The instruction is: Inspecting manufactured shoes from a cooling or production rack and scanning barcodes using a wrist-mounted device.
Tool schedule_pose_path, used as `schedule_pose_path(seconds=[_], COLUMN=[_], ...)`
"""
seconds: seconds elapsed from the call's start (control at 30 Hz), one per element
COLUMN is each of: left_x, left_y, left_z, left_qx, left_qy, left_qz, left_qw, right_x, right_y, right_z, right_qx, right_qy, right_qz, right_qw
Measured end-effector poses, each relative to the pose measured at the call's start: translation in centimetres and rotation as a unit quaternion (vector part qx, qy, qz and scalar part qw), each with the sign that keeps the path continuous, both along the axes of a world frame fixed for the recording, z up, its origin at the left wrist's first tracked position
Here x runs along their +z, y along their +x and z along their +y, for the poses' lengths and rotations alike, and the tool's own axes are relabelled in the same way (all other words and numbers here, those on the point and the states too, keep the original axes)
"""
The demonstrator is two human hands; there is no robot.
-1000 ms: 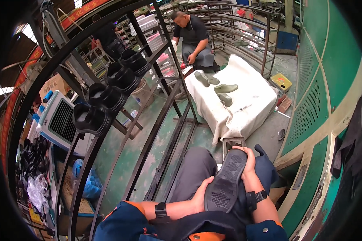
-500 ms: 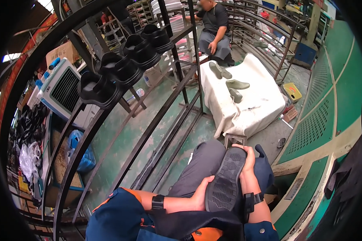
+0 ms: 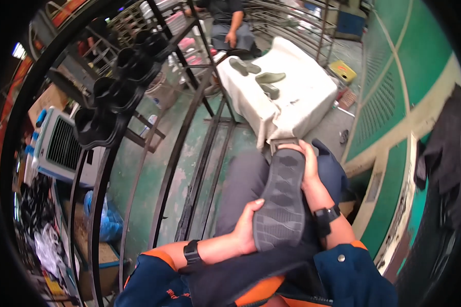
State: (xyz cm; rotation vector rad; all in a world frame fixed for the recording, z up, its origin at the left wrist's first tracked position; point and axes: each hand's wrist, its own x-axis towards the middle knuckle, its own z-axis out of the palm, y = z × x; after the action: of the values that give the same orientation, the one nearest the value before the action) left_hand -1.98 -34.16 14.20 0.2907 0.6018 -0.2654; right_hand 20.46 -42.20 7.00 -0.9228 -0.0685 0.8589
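To the left of the cloth-covered table (image 3: pixel 315 94), a black metal rack (image 3: pixel 96 220) carried 4 black shoes (image 3: pixel 95 128), its bars standing between the viewer and an air cooler (image 3: pixel 61 138), which was farther left of the table. Greenish foot-shaped forms (image 3: pixel 270 78) lay on the table; a co-worker (image 3: pixel 225 13) sat behind it, and right of it were a yellow box (image 3: pixel 343 71) and a green cabinet (image 3: pixel 420 77). On the table's near side, the dark shoe (image 3: pixel 280 199) was above the person's lap (image 3: pixel 243 184), sole facing up, long axis running toward the table, its far end slightly right; which end was the toe was unclear. The left hand (image 3: pixel 246 230) gripped its near left edge, the right hand (image 3: pixel 310 163) its far right side.
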Motion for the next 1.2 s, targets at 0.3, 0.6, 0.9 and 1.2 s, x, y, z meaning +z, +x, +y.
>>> schedule_pose_path(seconds=[0.3,0.6,0.9,1.2], left_x=[-2.2,2.0,-2.8,0.2], left_y=[-0.3,3.7,-1.0,0.4], left_z=[0.1,6.7,8.9,10.5], left_qx=[-0.1,0.037,0.104,0.045], left_qy=[0.017,0.158,0.268,0.657], left_qz=[-0.099,-0.42,-0.249,-0.359], left_qw=[0.99,0.893,0.925,0.662], right_x=[-10.8,-4.9,3.1,0.9], right_y=[1.8,-2.1,11.0,0.2], right_z=[-5.7,-8.4,2.1,-0.8], right_qx=[0.01,0.253,-0.153,0.322], right_qy=[-0.162,0.28,0.261,-0.043], right_qz=[-0.069,0.109,0.094,0.011], right_qw=[0.984,0.92,0.948,0.946])
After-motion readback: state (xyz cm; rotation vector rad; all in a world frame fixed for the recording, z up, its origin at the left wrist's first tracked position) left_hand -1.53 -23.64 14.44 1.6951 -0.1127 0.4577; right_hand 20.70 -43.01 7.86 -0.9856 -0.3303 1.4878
